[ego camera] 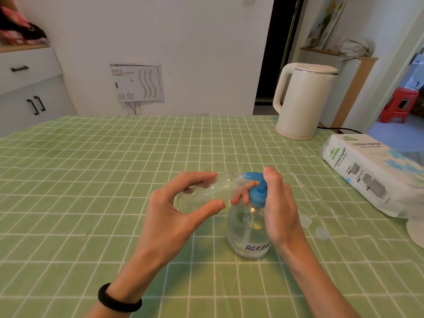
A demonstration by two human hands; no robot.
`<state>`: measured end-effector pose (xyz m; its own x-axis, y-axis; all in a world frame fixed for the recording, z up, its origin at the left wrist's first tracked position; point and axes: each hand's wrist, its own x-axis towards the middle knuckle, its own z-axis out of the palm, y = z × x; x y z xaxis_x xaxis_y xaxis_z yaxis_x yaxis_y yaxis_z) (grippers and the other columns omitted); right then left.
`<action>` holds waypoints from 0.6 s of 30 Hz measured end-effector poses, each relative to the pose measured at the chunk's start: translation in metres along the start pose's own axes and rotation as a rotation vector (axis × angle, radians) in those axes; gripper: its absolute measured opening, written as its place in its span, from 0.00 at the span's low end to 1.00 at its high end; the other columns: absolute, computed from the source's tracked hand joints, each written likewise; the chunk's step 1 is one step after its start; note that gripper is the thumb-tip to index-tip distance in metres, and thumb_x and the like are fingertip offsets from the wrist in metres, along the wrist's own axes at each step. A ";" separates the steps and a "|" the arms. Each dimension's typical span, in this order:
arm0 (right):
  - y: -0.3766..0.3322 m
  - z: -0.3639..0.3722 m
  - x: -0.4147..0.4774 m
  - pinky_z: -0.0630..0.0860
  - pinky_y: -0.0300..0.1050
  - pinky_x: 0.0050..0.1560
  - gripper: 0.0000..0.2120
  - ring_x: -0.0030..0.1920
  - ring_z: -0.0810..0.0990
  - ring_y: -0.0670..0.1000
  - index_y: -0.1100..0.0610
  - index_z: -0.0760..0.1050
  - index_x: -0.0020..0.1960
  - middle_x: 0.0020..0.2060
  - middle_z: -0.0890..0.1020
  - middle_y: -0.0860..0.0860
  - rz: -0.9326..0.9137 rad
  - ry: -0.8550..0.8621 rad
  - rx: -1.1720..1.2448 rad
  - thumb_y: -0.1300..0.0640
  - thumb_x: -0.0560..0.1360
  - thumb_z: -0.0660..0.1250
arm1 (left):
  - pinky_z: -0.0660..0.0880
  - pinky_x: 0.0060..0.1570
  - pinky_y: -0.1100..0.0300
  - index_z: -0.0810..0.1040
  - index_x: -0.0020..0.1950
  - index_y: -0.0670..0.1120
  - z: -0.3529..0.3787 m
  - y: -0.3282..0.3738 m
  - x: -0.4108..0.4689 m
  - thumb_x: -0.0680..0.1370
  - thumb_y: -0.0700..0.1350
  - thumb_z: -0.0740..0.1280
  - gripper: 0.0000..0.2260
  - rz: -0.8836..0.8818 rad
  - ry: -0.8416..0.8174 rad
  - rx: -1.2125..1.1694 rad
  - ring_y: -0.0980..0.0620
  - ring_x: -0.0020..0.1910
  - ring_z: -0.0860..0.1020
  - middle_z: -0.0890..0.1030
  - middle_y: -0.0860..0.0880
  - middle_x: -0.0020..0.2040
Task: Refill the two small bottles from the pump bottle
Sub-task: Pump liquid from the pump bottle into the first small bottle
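Observation:
A clear pump bottle (246, 235) with a blue pump head (258, 195) stands on the green checked tablecloth at centre. My left hand (181, 210) holds a small clear bottle (213, 191) tilted on its side, its open mouth against the blue nozzle. My right hand (278, 207) wraps around the pump head, thumb on top, fingers curled under the nozzle. Two small clear caps (306, 220) (322, 232) lie on the cloth to the right of the pump bottle. I see only one small bottle.
A cream electric kettle (302, 102) stands at the back right with its cord trailing right. A tissue paper pack (371, 173) lies at the right edge. A white round object (416, 230) pokes in at the right edge. The table (91, 180) stretches left.

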<state>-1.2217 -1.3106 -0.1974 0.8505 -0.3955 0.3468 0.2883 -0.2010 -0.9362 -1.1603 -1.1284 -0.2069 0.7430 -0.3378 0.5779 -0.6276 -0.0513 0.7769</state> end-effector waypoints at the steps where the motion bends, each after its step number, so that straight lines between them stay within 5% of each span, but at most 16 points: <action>1: 0.000 0.000 -0.001 0.76 0.33 0.47 0.31 0.39 0.85 0.48 0.55 0.73 0.29 0.33 0.87 0.57 0.001 -0.001 0.004 0.44 0.83 0.47 | 0.78 0.59 0.60 0.85 0.59 0.56 -0.001 0.000 -0.001 0.69 0.50 0.81 0.19 -0.003 -0.001 -0.001 0.55 0.57 0.85 0.87 0.61 0.54; 12: -0.002 0.000 -0.003 0.76 0.33 0.46 0.29 0.40 0.86 0.49 0.60 0.72 0.30 0.34 0.87 0.58 0.012 -0.060 0.010 0.43 0.80 0.50 | 0.80 0.55 0.57 0.83 0.66 0.52 -0.007 0.004 -0.004 0.75 0.52 0.77 0.20 0.103 -0.040 0.100 0.54 0.57 0.85 0.87 0.57 0.56; 18: 0.000 -0.001 -0.004 0.74 0.29 0.44 0.30 0.37 0.83 0.44 0.67 0.74 0.33 0.33 0.86 0.55 0.038 -0.085 -0.012 0.49 0.82 0.49 | 0.82 0.57 0.56 0.81 0.66 0.58 -0.007 0.000 -0.010 0.75 0.52 0.76 0.20 0.056 -0.061 0.026 0.55 0.58 0.86 0.87 0.59 0.58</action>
<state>-1.2257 -1.3093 -0.1985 0.8951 -0.3261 0.3042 0.2501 -0.1977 -0.9478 -1.1656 -1.1187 -0.2108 0.6915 -0.3975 0.6031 -0.6740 -0.0547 0.7367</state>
